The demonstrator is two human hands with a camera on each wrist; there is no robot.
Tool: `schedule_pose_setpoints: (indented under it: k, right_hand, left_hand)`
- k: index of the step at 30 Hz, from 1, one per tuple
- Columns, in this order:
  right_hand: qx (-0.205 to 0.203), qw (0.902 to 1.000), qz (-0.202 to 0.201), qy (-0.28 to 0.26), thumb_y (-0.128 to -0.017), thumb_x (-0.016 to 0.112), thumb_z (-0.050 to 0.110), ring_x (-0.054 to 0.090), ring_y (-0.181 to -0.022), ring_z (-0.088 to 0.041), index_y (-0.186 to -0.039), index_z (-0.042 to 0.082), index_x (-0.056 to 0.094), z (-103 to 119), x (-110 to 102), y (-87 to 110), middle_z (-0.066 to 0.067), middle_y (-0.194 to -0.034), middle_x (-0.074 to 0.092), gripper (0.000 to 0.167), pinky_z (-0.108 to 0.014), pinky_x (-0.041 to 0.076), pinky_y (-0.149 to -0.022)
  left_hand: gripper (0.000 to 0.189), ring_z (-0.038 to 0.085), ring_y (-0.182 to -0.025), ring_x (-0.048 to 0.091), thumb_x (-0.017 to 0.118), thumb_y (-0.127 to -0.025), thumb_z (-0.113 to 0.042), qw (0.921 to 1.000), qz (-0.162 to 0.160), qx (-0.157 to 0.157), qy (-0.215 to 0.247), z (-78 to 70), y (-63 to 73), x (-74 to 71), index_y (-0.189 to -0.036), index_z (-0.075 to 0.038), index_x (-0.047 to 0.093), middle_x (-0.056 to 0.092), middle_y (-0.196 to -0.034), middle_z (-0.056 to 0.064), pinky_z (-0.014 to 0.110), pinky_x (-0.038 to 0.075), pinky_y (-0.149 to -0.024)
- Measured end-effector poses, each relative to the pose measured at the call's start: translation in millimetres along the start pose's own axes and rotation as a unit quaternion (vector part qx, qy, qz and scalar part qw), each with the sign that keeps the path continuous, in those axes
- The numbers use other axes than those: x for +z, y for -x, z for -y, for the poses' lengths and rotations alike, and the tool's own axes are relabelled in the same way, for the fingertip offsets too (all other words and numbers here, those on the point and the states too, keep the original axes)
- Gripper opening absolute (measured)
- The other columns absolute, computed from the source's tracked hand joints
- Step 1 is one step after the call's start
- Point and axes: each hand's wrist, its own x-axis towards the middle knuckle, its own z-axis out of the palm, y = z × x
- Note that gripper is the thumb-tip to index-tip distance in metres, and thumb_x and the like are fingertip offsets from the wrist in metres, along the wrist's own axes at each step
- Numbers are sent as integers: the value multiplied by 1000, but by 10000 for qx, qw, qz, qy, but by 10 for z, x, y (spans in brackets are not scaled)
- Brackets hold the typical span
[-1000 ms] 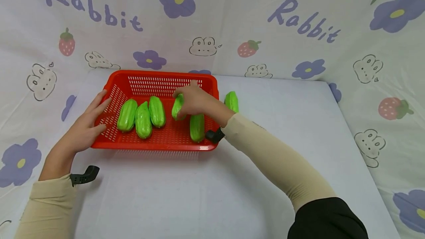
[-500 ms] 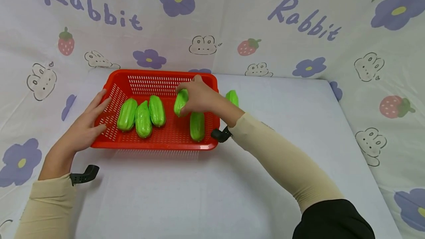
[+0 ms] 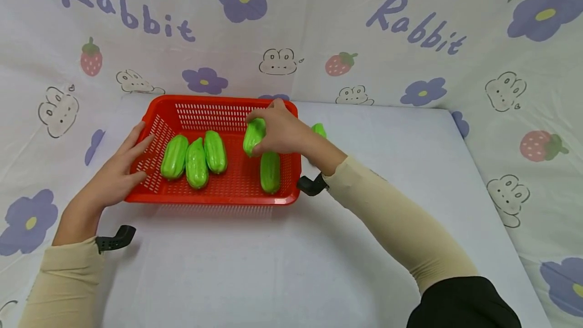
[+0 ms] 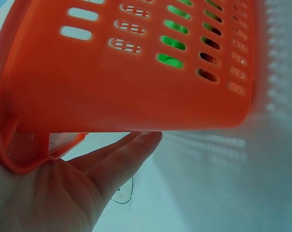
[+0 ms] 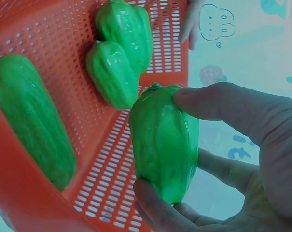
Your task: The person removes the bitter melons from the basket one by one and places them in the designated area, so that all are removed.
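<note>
My right hand [image 3: 282, 128] holds a glossy green, ribbed, papaya-like fruit [image 3: 254, 136] over the right part of a red plastic basket [image 3: 214, 199]. In the right wrist view the thumb presses on one end of this fruit [image 5: 162, 140] and the fingertips on the other. My left hand [image 3: 116, 173] rests against the basket's left end, fingers fairly straight along the rim. The left wrist view shows its fingers touching the outer basket wall [image 4: 112, 92]. Three similar green fruits [image 3: 197, 163] lie in the basket's left half, and one more green fruit [image 3: 271, 173] at the right.
Another green fruit [image 3: 320, 129] sits on the white tabletop [image 3: 387, 151] behind my right wrist, mostly hidden. A printed cloth [image 3: 300, 24] with flowers and rabbits hangs behind the table. Black wrist cameras [image 3: 117, 238] are strapped to both forearms.
The right hand has lifted the green fruit and drifted right and towards the back of the basket, covering more of the fruit outside. The left hand stays on the basket.
</note>
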Motion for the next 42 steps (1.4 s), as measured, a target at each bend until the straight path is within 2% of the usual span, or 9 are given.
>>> schedule_pose_setpoints:
  k: [8,14,25,36,42]
  right_hand:
    - [-27,9999,-108,80,-84,92,24,47,-123,-27,-146,19,67,-52,-75,56,-16,-138,43,67,-36,57,-89]
    - [20,9998,-164,69,-85,91,25,50,-121,-28,-146,21,67,-94,-129,97,-16,-136,42,65,-38,58,-90]
    - [16,9998,-208,36,-86,90,24,50,-123,-29,-147,20,66,-149,-218,170,-18,-141,40,66,-40,58,-90]
    - [3,9998,-201,38,-85,89,23,58,-109,-29,-148,19,65,-260,-297,242,-19,-138,41,68,-44,57,-92]
    - [5,9997,-222,73,-84,90,25,57,-113,-30,-147,20,66,-282,-318,290,-19,-141,42,68,-46,57,-93]
  left_hand:
    - [83,41,-166,0,57,-92,12,10000,2,-68,-4,-11,-14,-5,-169,2,27,-4,-183,6,81,24,-116]
    - [82,41,-166,-1,57,-92,12,10000,-11,8,60,-31,-8,-10,-168,4,27,-4,-183,7,81,22,-117]
    - [83,41,-165,0,58,-92,12,10000,5,-69,24,-42,-3,-5,-169,3,26,-4,-183,6,82,26,-115]
    - [83,41,-165,0,58,-92,12,10000,-13,-58,33,-45,11,-7,-169,3,27,-4,-183,6,82,24,-116]
    - [83,41,-166,0,58,-93,12,9999,-23,-131,-31,-33,11,6,-169,2,27,-4,-183,5,81,25,-116]
